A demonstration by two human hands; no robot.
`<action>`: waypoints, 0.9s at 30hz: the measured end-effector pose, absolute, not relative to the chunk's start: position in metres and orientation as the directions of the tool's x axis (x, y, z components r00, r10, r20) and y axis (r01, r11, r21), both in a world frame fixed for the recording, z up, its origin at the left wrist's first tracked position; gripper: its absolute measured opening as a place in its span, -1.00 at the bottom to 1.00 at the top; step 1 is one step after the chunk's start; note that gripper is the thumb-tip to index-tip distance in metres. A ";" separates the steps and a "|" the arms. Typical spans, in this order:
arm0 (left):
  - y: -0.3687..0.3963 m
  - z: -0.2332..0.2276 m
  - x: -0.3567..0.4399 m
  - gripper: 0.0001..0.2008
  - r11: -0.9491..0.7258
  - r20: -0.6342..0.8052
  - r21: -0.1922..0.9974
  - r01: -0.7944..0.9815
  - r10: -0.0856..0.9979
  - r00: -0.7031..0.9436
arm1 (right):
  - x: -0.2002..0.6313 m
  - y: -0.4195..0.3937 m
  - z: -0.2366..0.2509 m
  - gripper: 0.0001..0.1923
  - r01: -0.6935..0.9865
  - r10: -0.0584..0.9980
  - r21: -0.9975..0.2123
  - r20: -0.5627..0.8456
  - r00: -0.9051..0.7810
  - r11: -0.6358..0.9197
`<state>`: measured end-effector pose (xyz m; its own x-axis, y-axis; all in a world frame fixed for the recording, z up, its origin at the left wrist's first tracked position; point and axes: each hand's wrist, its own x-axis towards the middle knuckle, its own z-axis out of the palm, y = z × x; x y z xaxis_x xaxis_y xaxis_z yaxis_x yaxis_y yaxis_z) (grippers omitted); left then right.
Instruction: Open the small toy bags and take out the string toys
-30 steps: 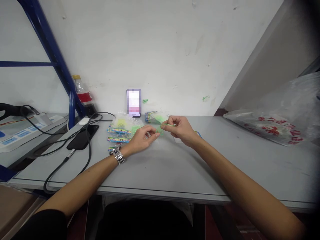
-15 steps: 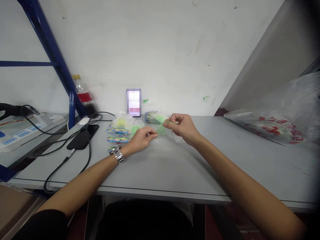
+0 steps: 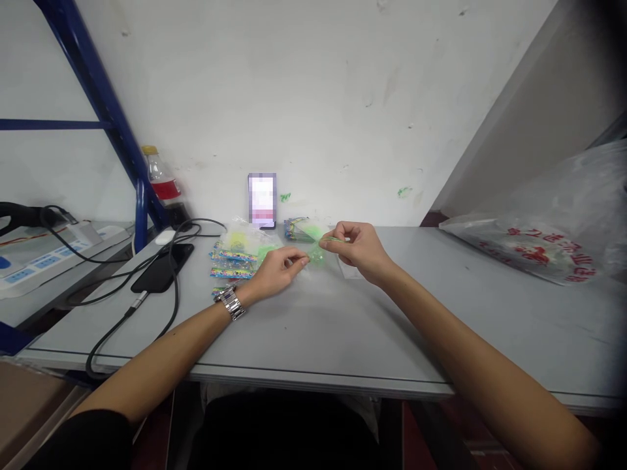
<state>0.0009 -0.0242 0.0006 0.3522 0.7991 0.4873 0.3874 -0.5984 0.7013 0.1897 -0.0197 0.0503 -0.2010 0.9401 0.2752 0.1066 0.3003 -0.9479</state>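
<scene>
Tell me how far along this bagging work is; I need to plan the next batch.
Done: a stack of filled colourful packets lies left of the hands, and more packets lie behind them. In hand: the left hand and right hand pinch one small clear bag with green bits. How much is left cannot be told.

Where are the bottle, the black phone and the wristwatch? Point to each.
bottle (image 3: 160,175): head view, on its clear upper body above the red label.
black phone (image 3: 161,267): head view, on the middle of its dark screen.
wristwatch (image 3: 231,303): head view, on the metal band at the left wrist.
</scene>
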 end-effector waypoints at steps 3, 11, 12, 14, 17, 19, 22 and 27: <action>-0.024 0.001 0.002 -0.76 -0.603 0.499 0.699 0.384 0.796 0.343 | 0.190 -0.020 0.051 -0.51 0.107 0.942 -0.949 0.273 -0.197 0.298; -0.024 0.001 0.002 -0.78 -0.603 0.517 0.719 0.347 0.797 0.313 | 0.190 -0.021 0.053 -0.50 0.107 0.940 -0.949 0.269 -0.209 0.295; -0.024 0.001 0.002 -0.78 -0.603 0.520 0.719 0.346 0.796 0.308 | 0.190 -0.021 0.053 -0.49 0.108 0.940 -0.949 0.268 -0.210 0.295; -0.024 0.001 0.001 -0.78 -0.606 0.529 0.715 0.350 0.795 0.297 | 0.190 -0.021 0.053 -0.48 0.109 0.939 -0.948 0.272 -0.209 0.299; -0.023 0.001 0.000 -0.78 -0.614 0.548 0.707 0.350 0.789 0.277 | 0.190 -0.021 0.053 -0.49 0.108 0.938 -0.945 0.284 -0.201 0.309; -0.023 0.001 -0.001 -0.78 -0.621 0.559 0.706 0.341 0.784 0.271 | 0.190 -0.021 0.053 -0.50 0.108 0.937 -0.944 0.285 -0.202 0.310; -0.023 0.000 -0.001 -0.78 -0.620 0.557 0.715 0.323 0.784 0.274 | 0.190 -0.020 0.053 -0.51 0.107 0.936 -0.944 0.286 -0.204 0.311; -0.023 0.001 -0.001 -0.79 -0.596 0.528 0.759 0.261 0.799 0.288 | 0.191 -0.021 0.054 -0.50 0.109 0.936 -0.943 0.290 -0.200 0.316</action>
